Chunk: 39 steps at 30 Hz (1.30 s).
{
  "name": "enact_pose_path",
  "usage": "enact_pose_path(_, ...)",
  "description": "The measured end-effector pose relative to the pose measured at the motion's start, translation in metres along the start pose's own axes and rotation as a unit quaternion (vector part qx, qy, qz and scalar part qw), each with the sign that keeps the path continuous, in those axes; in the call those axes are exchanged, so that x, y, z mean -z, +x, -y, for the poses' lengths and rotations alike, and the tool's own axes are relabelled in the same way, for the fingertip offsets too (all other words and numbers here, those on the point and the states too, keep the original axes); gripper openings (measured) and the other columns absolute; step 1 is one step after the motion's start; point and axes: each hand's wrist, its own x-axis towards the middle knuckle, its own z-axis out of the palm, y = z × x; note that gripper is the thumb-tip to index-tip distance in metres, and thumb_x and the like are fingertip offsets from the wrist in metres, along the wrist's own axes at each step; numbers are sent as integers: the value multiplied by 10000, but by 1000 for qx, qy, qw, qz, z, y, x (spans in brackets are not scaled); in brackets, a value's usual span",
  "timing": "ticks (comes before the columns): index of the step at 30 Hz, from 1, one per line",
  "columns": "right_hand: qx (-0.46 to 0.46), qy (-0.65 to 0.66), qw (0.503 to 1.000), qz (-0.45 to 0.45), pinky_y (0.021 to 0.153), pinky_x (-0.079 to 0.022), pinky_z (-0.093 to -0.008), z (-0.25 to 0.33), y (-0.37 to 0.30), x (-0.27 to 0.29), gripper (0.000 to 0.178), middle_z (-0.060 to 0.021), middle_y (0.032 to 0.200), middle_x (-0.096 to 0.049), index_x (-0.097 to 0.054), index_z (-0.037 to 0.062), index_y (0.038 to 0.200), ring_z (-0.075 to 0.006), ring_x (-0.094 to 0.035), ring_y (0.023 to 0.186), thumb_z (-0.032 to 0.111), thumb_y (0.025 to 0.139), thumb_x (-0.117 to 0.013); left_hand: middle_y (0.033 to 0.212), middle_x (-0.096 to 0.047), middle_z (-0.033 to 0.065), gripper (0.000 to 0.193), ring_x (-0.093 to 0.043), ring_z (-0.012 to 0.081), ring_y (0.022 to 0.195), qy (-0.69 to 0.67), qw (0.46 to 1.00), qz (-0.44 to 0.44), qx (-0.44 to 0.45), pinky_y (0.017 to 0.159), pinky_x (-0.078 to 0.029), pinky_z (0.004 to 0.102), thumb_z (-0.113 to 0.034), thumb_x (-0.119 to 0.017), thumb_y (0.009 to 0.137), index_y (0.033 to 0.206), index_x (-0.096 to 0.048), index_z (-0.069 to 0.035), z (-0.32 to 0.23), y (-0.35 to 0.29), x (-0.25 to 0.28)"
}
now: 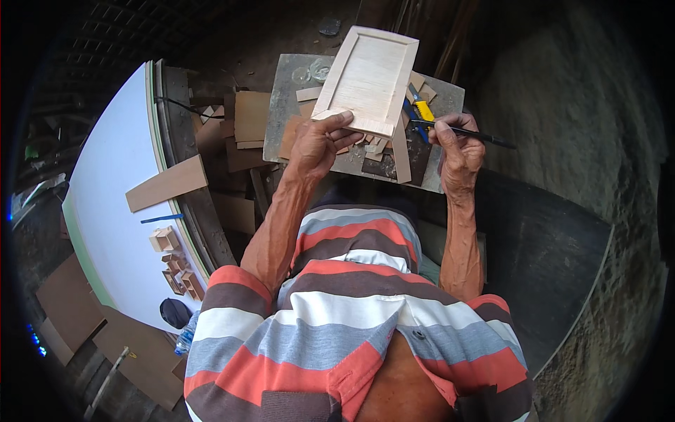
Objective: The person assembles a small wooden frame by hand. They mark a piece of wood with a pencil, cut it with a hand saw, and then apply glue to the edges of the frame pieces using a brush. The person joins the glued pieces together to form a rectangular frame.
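My left hand (318,145) grips a pale wooden panel with a raised frame (370,76) by its near edge, thumb on top. The panel is tilted up over a small work table (285,81). To the right of it, my right hand (460,149) pinches a slim black stick-like tool (485,136); its thin end points left toward the panel. I cannot tell its exact kind. Beyond my right hand lie a yellow utility knife (422,107) and a blue-handled tool (410,112). Wood strips (401,153) are scattered beneath the panel.
At left stands a large white board (116,179), bearing a flat wood piece (167,184), a blue strip (162,219) and several small wooden boxes (179,271). Brown sheets (252,116) lie beside the table. A dark board (538,246) is at right, near a rough wall (598,141).
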Motion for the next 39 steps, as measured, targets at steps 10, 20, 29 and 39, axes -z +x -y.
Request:
enact_pose_path(10,159,-201,962,99,1109,-321,-561,31,-10,0,73,-94,924,-722,-671,51,889,-203,-699,887,112,853,-653,1030,-683,193,386,-710,267,904,74,989,79,-99,808,-623,391,-82,-737,830,1148,-602,90,-2,-16,-18)
enact_pose_path(20,174,-287,933,133,1099,-317,-593,33,-4,2,75,-105,918,-719,-668,57,845,-255,-698,938,115,802,-689,1008,-678,195,396,-708,268,889,87,989,71,-92,818,-618,388,-83,-747,820,1134,-598,106,-2,-17,-19)
enact_pose_path(29,158,-285,934,144,1076,-365,-555,28,0,4,111,-114,925,-712,-685,40,851,-272,-691,945,139,805,-705,1010,-682,197,379,-710,270,889,93,990,56,-91,819,-617,387,-73,-738,826,1130,-604,108,2,-12,-18)
enact_pose_path(39,140,-284,936,153,1078,-375,-530,28,4,4,92,-118,908,-717,-687,19,845,-250,-691,957,105,816,-692,1024,-682,207,397,-712,276,891,107,989,47,-91,824,-615,381,-76,-738,824,1150,-599,104,1,-10,-20)
